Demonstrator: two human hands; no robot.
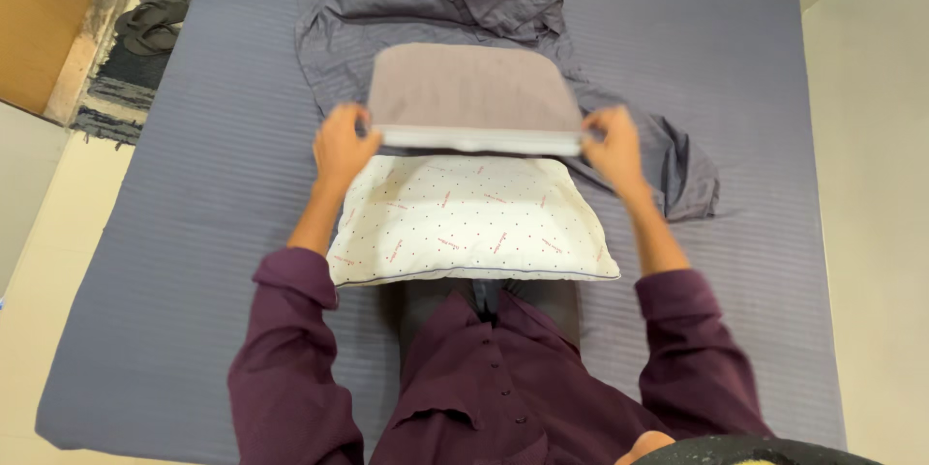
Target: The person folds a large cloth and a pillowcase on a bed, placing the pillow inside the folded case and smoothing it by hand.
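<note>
On the grey striped bedsheet [194,233], the left hand [344,146] has its fingers clamped on the left edge of a taupe pillowcase [469,88] (pulled partway over the far end of the pillow). The white dotted pillow [464,223] lies before the person's maroon shirt [484,378]. The right hand [612,146] pinches the pillowcase's right edge, with a crumpled grey sheet [677,170] just beside it.
</note>
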